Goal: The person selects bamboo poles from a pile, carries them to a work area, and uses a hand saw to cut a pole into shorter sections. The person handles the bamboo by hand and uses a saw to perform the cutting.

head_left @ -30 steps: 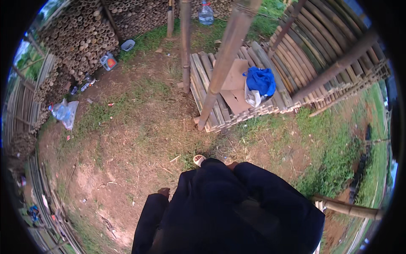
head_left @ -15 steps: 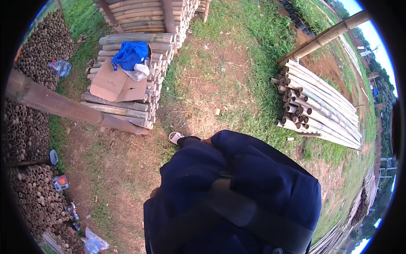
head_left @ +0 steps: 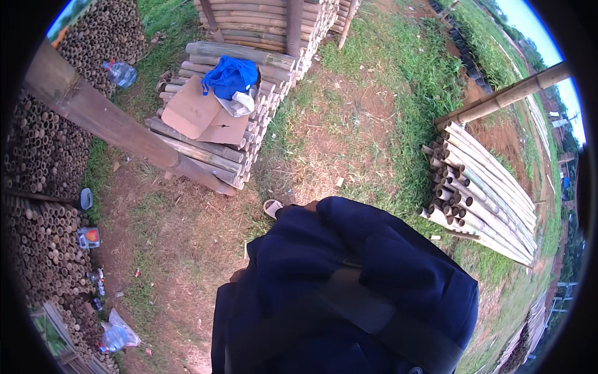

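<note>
Dark blue clothing [head_left: 374, 268] with a black strap across it fills the lower middle of the view. A sliver of my left hand [head_left: 237, 275] shows past the cloth at its left edge; the fingers are hidden. At the far edge of the sleeve a small part of my right hand [head_left: 310, 206] peeks out, too little to show its fingers. Neither hand visibly holds anything. Just beyond, my foot in a light sandal [head_left: 272, 208] stands on the grass and dirt.
Ahead left, cut bamboo [head_left: 205, 153] is stacked, with cardboard [head_left: 192, 107] and a blue cloth bag [head_left: 230, 76] on top. A slanting bamboo post [head_left: 124, 124] crosses at left. Long bamboo poles [head_left: 492, 187] lie right. Plastic bottles [head_left: 121, 73] and jugs [head_left: 89, 237] sit by left stacks.
The scene has shifted rightward in view, with the stacks and poles all further right. My sleeves and hands stay in nearly the same place.
</note>
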`<state>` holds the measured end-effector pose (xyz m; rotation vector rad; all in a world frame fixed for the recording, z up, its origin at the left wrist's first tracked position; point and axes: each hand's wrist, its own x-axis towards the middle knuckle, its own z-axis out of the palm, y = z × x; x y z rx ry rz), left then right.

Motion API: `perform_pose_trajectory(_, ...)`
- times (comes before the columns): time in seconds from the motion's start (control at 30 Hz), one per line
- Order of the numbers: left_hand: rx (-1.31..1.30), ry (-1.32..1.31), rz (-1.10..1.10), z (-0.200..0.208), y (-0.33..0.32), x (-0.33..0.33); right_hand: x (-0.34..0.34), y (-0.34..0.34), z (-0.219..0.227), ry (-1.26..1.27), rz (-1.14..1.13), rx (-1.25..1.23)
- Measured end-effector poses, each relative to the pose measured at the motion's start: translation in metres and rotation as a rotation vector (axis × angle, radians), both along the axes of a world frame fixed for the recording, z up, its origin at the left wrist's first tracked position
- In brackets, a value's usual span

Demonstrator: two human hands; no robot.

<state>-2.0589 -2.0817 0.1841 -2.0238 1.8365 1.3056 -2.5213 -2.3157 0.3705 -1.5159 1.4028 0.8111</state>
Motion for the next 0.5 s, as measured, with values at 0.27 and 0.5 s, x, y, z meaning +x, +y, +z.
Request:
perform_pose_trajectory(0.27,-0.114,-0.056,0.264,0.02,0.08,-0.014,0.072,-0.1,0.009,-0.058,0.174,0.015)
perform_pose_trajectory(0.5,0.171,-0.003,0.569,0.054,0.087,-0.053,0.102,-0.228,-0.009,-0.305,-0.414,0.056)
